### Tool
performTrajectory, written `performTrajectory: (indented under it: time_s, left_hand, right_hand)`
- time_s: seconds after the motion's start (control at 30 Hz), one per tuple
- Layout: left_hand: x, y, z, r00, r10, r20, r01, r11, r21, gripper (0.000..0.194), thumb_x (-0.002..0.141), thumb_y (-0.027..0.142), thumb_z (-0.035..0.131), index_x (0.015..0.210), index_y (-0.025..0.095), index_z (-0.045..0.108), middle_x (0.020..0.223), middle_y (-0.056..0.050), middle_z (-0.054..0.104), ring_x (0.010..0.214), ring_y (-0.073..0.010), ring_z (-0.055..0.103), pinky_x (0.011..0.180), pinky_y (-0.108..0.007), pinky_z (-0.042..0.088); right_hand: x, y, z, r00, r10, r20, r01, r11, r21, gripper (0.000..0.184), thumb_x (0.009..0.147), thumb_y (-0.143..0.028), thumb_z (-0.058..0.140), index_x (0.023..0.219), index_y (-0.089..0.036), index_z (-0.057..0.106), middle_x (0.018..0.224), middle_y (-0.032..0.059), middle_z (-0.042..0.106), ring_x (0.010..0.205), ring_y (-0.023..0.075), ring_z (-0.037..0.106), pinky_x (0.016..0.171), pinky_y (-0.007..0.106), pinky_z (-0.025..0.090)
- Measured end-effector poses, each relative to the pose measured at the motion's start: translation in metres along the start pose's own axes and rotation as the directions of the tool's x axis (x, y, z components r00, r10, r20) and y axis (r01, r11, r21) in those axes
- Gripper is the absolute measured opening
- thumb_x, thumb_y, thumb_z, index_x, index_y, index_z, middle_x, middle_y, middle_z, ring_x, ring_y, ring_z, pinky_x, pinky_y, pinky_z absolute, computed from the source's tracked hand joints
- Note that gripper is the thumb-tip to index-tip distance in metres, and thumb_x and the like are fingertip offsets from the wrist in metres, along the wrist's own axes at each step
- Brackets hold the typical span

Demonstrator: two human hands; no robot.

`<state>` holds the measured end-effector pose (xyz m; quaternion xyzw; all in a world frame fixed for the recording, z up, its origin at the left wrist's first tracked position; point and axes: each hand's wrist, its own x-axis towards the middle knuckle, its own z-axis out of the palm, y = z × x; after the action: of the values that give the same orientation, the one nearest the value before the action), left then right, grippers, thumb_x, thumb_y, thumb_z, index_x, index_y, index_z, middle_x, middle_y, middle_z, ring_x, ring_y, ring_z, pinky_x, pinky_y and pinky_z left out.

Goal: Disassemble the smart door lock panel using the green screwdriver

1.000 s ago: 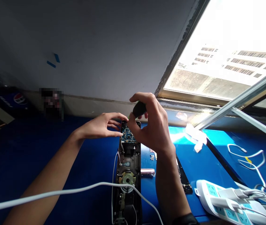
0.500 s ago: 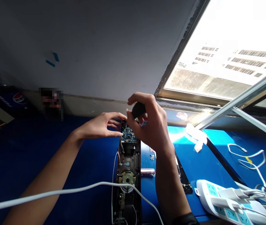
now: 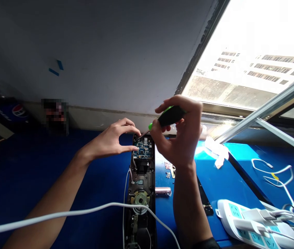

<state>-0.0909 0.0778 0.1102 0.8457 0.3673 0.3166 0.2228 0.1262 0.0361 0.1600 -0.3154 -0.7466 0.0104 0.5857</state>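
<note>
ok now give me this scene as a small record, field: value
left hand: thumb and finger at the left edge of the blue circuit board
right hand: grips a black-and-green screwdriver, shaft angled toward the board's upper left
board location: far end of a long black open housing
right of housing: shiny pink cylinder
lower right: white power strip, plugs in

White cable across the housing [image 3: 152, 180].

Casing [image 3: 150, 180] cut off below; screwdriver [image 3: 172, 116] tip indistinct.
</note>
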Motion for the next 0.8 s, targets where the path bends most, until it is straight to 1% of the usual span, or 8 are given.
performTrajectory:
  time_s: [0.07, 0.17, 0.27, 0.43, 0.57, 0.67, 0.73, 0.8]
  left_hand:
    - [0.001, 0.001, 0.0, 0.999, 0.044, -0.031, -0.042, 0.997, 0.066, 0.03, 0.084, 0.052, 0.083, 0.101, 0.027, 0.08, 0.112, -0.004, 0.069, 0.109, -0.0265, 0.065, 0.099, -0.039, 0.052]
    - [0.002, 0.004, 0.001, 0.998, 0.055, -0.009, -0.055, 0.998, 0.024, 0.024, 0.092, 0.047, 0.075, 0.095, 0.024, 0.081, 0.097, -0.004, 0.073, 0.093, -0.022, 0.068, 0.086, -0.033, 0.053]
    - [0.001, 0.008, 0.003, 0.999, 0.024, 0.039, -0.024, 1.0, -0.019, 0.025, 0.095, 0.045, 0.072, 0.098, 0.023, 0.082, 0.092, -0.003, 0.077, 0.083, -0.0192, 0.07, 0.078, -0.03, 0.052]
    - [0.001, 0.015, 0.005, 0.999, -0.005, 0.043, 0.003, 0.999, 0.042, 0.026, 0.097, 0.044, 0.069, 0.1, 0.023, 0.083, 0.092, -0.002, 0.079, 0.079, -0.0177, 0.071, 0.073, -0.028, 0.051]
    - [0.0, 0.029, 0.009, 1.0, 0.008, 0.028, -0.01, 0.997, 0.072, 0.022, 0.099, 0.038, 0.067, 0.104, 0.023, 0.082, 0.097, -0.002, 0.079, 0.083, -0.0176, 0.071, 0.075, -0.027, 0.052]
    - [0.004, 0.045, 0.016, 0.996, 0.033, 0.083, -0.036, 0.998, 0.045, 0.019, 0.099, 0.029, 0.066, 0.105, 0.02, 0.081, 0.098, -0.003, 0.079, 0.084, -0.0162, 0.071, 0.075, -0.025, 0.052]
    - [0.011, 0.055, 0.023, 0.986, 0.049, 0.157, -0.053, 0.998, 0.02, 0.019, 0.1, 0.024, 0.064, 0.105, 0.019, 0.081, 0.096, -0.003, 0.078, 0.082, -0.0153, 0.071, 0.073, -0.024, 0.051]
    - [0.021, 0.062, 0.03, 0.972, 0.072, 0.225, -0.078, 0.997, 0.018, 0.019, 0.099, 0.02, 0.063, 0.101, 0.019, 0.081, 0.092, -0.004, 0.077, 0.08, -0.0152, 0.07, 0.071, -0.024, 0.05]
  right_hand:
    - [0.0, 0.0, -0.003, 0.998, 0.0, -0.064, -0.001, 1.0, -0.008, 0.036, 0.093, -0.015, 0.06, 0.121, -0.032, 0.046, 0.105, 0.0036, 0.065, 0.074, 0.0155, 0.064, 0.058, 0.032, 0.056]
    - [0.001, 0.002, -0.008, 0.997, -0.004, -0.081, 0.0, 0.999, -0.046, 0.035, 0.094, -0.018, 0.059, 0.122, -0.033, 0.044, 0.104, 0.0045, 0.065, 0.085, 0.0199, 0.069, 0.059, 0.033, 0.057]
    - [0.003, 0.006, -0.012, 0.997, -0.009, -0.082, 0.004, 0.999, -0.052, 0.035, 0.093, -0.019, 0.06, 0.121, -0.033, 0.045, 0.103, 0.004, 0.066, 0.089, 0.0213, 0.071, 0.063, 0.035, 0.06]
    - [0.005, 0.011, -0.026, 0.994, 0.009, -0.11, 0.0, 0.997, 0.08, 0.035, 0.086, -0.015, 0.067, 0.113, -0.031, 0.053, 0.097, 0.0018, 0.067, 0.089, 0.0224, 0.072, 0.062, 0.036, 0.06]
    - [0.005, 0.015, -0.045, 0.989, 0.128, 0.071, -0.13, 0.991, 0.029, 0.034, 0.086, -0.016, 0.067, 0.114, -0.032, 0.054, 0.103, 0.0032, 0.07, 0.081, 0.0201, 0.069, 0.058, 0.034, 0.056]
    - [0.004, 0.02, -0.06, 0.961, 0.202, 0.189, -0.206, 0.978, 0.005, 0.036, 0.082, -0.013, 0.068, 0.112, -0.029, 0.055, 0.104, 0.003, 0.07, 0.081, 0.018, 0.069, 0.059, 0.032, 0.055]
    - [0.003, 0.025, -0.07, 0.934, 0.253, 0.253, -0.257, 0.966, -0.017, 0.037, 0.081, -0.012, 0.067, 0.113, -0.027, 0.057, 0.102, 0.0012, 0.07, 0.081, 0.0168, 0.069, 0.061, 0.031, 0.055]
    - [0.002, 0.03, -0.081, 0.879, 0.32, 0.352, -0.319, 0.946, -0.064, 0.038, 0.081, -0.012, 0.066, 0.115, -0.027, 0.058, 0.098, -0.0006, 0.071, 0.079, 0.0155, 0.07, 0.064, 0.03, 0.056]
